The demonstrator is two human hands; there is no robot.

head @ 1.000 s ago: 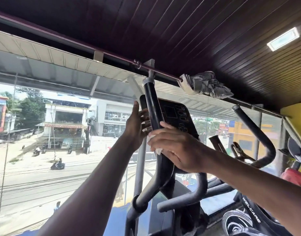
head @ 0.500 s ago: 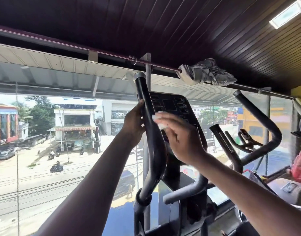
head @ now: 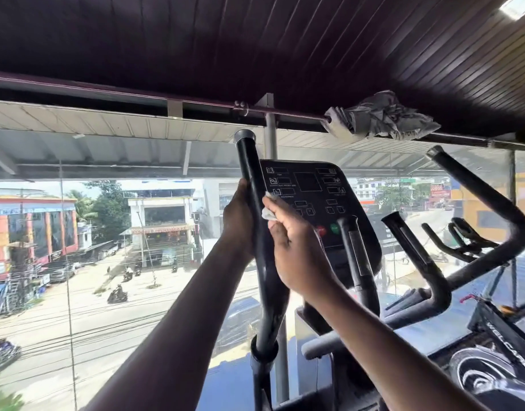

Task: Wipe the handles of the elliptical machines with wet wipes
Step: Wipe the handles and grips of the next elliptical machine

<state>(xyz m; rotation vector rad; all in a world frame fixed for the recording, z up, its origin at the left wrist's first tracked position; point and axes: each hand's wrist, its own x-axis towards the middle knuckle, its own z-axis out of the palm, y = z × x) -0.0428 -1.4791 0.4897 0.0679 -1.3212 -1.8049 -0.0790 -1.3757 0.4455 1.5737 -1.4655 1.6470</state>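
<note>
The right hand [head: 296,247] holds a small white wipe [head: 268,210] in its fingertips and presses it on the right side of the tall black handle [head: 255,209]. That handle stands just left of the screen panel [head: 314,203]. The left hand [head: 239,218] is on the other side of the handle, curled around it from the left to keep it steady. So both hands are closed: one on the wipe, one on the handle.

The wipe sits in the upper part of the handle, below the grey cap [head: 245,134]. I think this handle is partly done. The bit near the cap may still need a wipe, and I cannot tell if the lower bend is clean.

There is more to do. The other tall handle [head: 492,203], far to the right of the panel, has no hand on it. The short handles [head: 356,253] just below and right of the panel look untouched too. More machines stand past them.

Since one second ago, the wipe has gone up the handle. It was lower down then, near the bottom of the panel. The left hand has stayed on the handle. The view has also turned a little, so the handle top looks lower under the rag [head: 379,117] on the rail.
</note>
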